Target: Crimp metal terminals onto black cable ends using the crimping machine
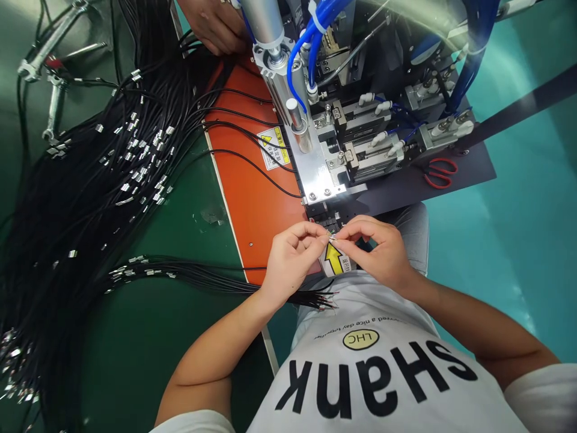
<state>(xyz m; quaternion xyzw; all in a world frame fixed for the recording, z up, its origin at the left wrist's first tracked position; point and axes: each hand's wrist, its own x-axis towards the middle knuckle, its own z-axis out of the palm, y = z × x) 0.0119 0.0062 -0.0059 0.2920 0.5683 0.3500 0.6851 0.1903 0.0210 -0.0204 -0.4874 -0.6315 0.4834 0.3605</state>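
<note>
My left hand [293, 258] is closed, thumb and fingertips pinched near the end of a black cable [255, 268] that runs in from the left. Opposite it, my right hand [378, 249] pinches thin wire ends [332, 237], the fingertips of both hands almost meeting. Exactly how the wires lie between the fingers is too small to make out. Just below the fingertips shows a label with a yellow arrow [333, 258]. A bundle of black cables [216, 278] passes under my left wrist, its stripped ends [320, 299] lying by my lap.
A machine with a metal cylinder [288, 90] and blue air hoses [295, 66] stands ahead on an orange plate [234, 198]. Many black cables with silvery ends [139, 144] cover the green table [180, 343]. Wrenches [56, 102], red-handled scissors [440, 173] and another person's hand [216, 24] are around.
</note>
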